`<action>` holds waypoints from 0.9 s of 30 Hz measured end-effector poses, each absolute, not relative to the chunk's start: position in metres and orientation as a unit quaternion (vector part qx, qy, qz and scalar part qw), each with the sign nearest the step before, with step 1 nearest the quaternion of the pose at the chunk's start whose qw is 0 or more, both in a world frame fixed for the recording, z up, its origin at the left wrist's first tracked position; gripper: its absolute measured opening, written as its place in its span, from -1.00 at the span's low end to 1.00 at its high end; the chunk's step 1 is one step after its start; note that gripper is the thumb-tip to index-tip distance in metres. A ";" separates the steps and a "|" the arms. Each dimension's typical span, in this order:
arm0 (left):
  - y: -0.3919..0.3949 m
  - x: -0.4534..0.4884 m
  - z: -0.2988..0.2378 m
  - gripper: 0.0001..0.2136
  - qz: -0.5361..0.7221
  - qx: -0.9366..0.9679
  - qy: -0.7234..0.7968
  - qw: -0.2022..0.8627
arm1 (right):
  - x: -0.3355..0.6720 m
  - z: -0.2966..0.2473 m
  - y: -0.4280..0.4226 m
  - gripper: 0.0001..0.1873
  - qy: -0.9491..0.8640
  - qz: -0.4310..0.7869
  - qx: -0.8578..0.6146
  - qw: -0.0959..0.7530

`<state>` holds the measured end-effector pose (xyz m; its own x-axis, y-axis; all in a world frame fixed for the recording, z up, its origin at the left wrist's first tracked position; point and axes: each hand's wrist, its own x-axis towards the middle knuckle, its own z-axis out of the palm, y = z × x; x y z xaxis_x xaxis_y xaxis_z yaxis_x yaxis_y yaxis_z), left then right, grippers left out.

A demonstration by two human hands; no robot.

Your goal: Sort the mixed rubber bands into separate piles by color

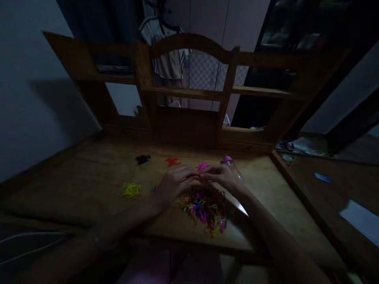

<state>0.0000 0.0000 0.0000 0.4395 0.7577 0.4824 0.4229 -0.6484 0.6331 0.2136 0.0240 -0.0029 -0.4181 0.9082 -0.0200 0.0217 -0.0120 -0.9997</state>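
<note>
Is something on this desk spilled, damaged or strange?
Nothing looks damaged. A loose multicoloured heap of small bands lies scattered on the desk near the left hand and right hand; a yellow cluster and a red cluster sit apart. Dim light hides finer detail.

dim home bedroom: wooden desk (89,169) with hutch (189,90), hanging clothes (168,63)

Multicoloured heap (204,209), yellow pile (130,189), red pile (172,161) and black pile (143,159) on brown desk (89,173).

Your wooden tabletop (89,173) lies in dim light, with a shelved hutch (189,94) at twelve o'clock. A pale wall (35,98) stands at nine o'clock.
</note>
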 end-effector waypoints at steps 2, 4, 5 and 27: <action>0.003 0.000 0.004 -0.89 0.401 0.778 0.399 0.272 | 0.216 -0.005 0.024 -0.59 -0.575 0.622 -0.366 0.386; 0.008 -0.002 0.006 -0.89 0.407 0.740 0.426 0.325 | 0.218 -0.006 0.024 -0.59 -0.557 0.645 -0.346 0.393; 0.011 -0.005 0.006 -0.87 0.407 0.717 0.437 0.361 | 0.218 -0.006 0.024 -0.61 -0.547 0.658 -0.336 0.393; 0.093 -0.087 -0.021 -0.80 0.269 0.826 0.490 0.073 | 0.221 -0.006 0.029 -0.73 -0.578 0.552 -0.424 0.427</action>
<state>-0.0868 0.0932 -0.0206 0.3761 0.8481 0.3731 0.7701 -0.5100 0.3831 0.2215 0.0288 -0.0056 -0.2767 0.9606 0.0254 0.0181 0.0317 -0.9993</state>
